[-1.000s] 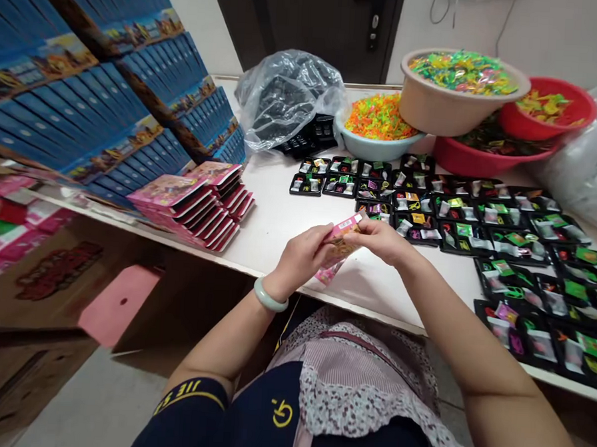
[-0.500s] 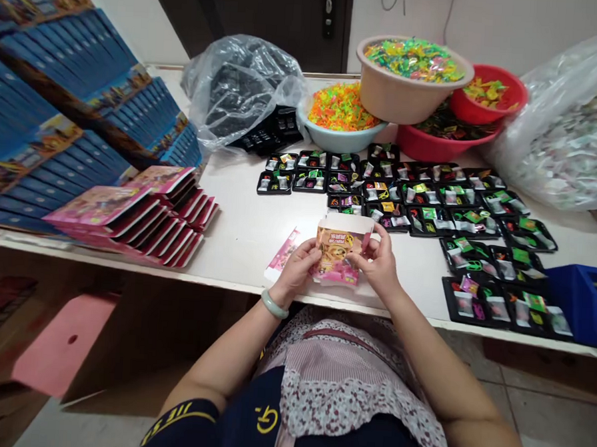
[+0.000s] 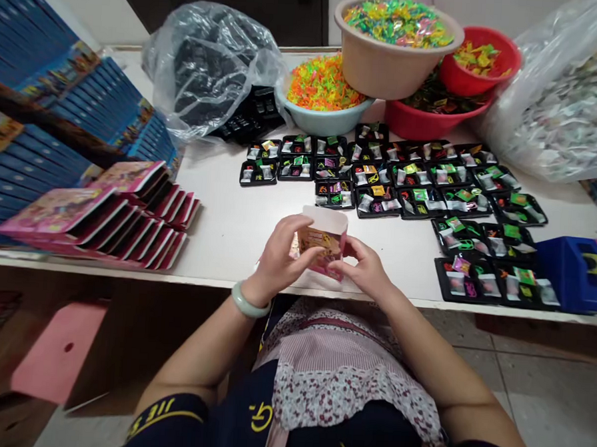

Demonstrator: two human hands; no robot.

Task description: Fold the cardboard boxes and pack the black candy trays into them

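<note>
Pink carton (image 3: 323,243), flat and tilted a second ago, has been opened into a box shape and is now held upright just above the tabletop (image 3: 228,226) edge, pinched between the fingers of the left hand (image 3: 279,256) and right hand (image 3: 363,270); forming appears under way. Filled black trays (image 3: 405,189) lie beyond.

A small pink printed carton (image 3: 322,245) stands upright above the table edge, its top flap open, gripped on both sides

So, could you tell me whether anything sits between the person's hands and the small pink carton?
Nothing visible does. The left hand and right hand both grip the pink carton directly, holding it above the table edge.
</note>
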